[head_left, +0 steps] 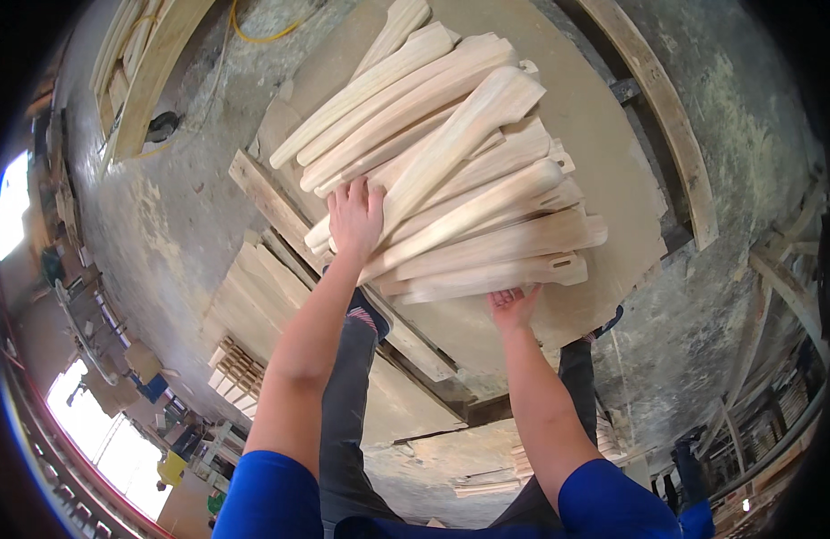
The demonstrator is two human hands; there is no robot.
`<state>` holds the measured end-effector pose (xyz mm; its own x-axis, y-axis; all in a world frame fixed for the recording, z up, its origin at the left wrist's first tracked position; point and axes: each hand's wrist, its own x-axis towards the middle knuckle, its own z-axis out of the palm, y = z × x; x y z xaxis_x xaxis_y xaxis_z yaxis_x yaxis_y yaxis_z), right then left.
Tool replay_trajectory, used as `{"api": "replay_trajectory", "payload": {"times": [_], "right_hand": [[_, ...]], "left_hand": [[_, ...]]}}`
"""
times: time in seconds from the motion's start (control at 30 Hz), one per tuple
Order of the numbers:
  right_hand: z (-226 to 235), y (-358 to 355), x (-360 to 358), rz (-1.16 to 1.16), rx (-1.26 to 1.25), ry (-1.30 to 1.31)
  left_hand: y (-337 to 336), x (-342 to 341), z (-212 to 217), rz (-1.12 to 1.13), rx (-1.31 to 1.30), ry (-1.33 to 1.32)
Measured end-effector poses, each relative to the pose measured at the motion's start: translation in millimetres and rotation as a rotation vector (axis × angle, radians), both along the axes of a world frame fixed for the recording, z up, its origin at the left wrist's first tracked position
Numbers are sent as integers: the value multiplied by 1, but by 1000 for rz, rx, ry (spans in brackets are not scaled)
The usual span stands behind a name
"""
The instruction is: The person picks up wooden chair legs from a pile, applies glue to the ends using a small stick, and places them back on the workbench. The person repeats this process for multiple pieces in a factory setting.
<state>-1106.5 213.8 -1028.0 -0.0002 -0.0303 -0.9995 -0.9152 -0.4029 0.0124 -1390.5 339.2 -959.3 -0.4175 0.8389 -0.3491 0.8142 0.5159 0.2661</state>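
A heap of pale, shaped wooden pieces point(469, 135) lies fanned out before me, each long and tapered with a broader, notched end toward the right. My left hand point(355, 220) rests on the narrow ends at the heap's left side, fingers extended over the wood. One piece point(464, 135) lies slantwise on top of the others. At the near side, my right hand point(514, 308) has its fingers at the lower edge of the nearest wooden piece point(496, 277), close to its slotted end. Part of those fingers is hidden under the wood.
Beneath the heap is a brown flat sheet point(612, 207). Wooden beams point(662, 103) stand at the right, with another timber frame point(154, 85) at the upper left. A stack of small slats point(238, 373) sits left of my legs. A yellow cord point(262, 38) lies on the floor.
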Motion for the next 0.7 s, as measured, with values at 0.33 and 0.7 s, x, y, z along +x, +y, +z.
{"api": "replay_trajectory", "payload": {"times": [0.33,0.7], "right_hand": [[-4,24,98,197,459,-246],[-9,-9,105,408,492,-410]], "left_hand": [[-66,93,2,71,-165,-268],[-3,134,-3,-49,165,-467]]}}
